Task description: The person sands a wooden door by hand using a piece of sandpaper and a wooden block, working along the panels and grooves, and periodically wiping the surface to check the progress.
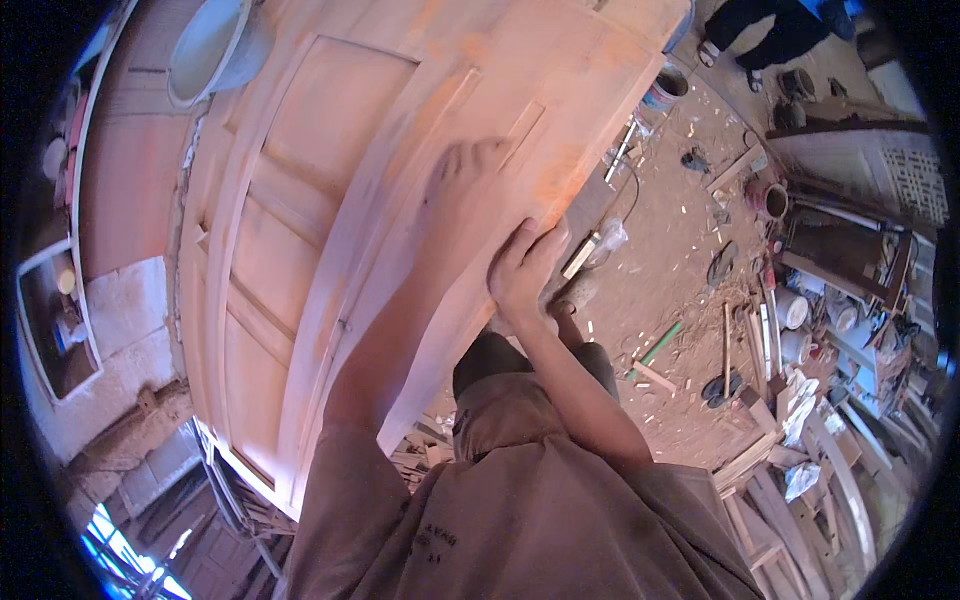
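Note:
A large wooden door [345, 85] with raised mouldings and recessed panels lies in front of me, with pale and orange patches on its surface. My left hand [465, 172] presses on the flat frame beside a long moulding. Its fingers are blurred and blend with the wood, so whether anything lies under them cannot be made out. My right hand [528, 268] is closed around the door's right edge, fingers bent over it.
A pale bucket [212, 50] stands at the upper left. A paint can [666, 88] is beyond the right edge. Another person [775, 25] is at the upper right. A green stick [655, 350], sandals [721, 265] and wood scraps [770, 500] lie on the dirt floor.

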A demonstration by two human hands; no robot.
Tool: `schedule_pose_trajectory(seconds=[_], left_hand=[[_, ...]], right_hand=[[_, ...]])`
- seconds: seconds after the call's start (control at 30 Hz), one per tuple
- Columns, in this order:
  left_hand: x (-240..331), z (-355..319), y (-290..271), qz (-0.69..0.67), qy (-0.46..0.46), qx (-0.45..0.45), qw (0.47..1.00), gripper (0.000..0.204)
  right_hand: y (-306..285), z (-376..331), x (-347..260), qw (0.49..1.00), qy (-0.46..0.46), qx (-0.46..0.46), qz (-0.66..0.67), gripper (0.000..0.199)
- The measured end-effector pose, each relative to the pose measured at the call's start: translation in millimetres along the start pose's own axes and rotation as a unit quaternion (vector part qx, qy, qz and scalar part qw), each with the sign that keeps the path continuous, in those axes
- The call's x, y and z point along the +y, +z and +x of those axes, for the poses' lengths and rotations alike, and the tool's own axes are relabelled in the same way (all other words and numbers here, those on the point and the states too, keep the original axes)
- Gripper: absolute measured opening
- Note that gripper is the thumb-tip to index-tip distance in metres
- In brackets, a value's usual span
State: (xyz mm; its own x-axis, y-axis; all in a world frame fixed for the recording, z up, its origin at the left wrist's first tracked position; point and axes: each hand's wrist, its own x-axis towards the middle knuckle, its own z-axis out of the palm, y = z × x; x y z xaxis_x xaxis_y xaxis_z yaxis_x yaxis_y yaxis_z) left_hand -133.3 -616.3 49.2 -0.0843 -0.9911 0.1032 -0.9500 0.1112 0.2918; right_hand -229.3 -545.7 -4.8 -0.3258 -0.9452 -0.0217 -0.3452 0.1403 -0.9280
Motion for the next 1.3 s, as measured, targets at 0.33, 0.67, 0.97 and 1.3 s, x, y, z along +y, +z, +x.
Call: schedule_pose_trajectory(seconds=[0.33, 0.67, 0.97, 1.3], left_hand=[[17.2, 53.0, 7.5, 0.072, 0.02, 0.094, 0.993, 0.021], [-31.8, -155.4, 2.1, 0.0, -0.091, 0.03, 0.995, 0.027], [-89.7, -415.7, -77.9, -0.031, -0.172, -0.071, 0.982, 0.04], [-135.9, -568.7, -95.8, 0.015, -0.097, -0.071, 0.993, 0.045]], right_hand=[[6.8, -1.2, 11.5, 0.999, 0.0, 0.007, -0.049, 0.052], [13.6, -0.6, 18.0, 0.994, -0.054, 0.065, -0.075, 0.061], [13.8, 15.5, 40.2, 0.992, -0.061, 0.069, -0.083, 0.066], [15.7, -1.8, 23.9, 0.996, 0.018, 0.036, -0.076, 0.07]])
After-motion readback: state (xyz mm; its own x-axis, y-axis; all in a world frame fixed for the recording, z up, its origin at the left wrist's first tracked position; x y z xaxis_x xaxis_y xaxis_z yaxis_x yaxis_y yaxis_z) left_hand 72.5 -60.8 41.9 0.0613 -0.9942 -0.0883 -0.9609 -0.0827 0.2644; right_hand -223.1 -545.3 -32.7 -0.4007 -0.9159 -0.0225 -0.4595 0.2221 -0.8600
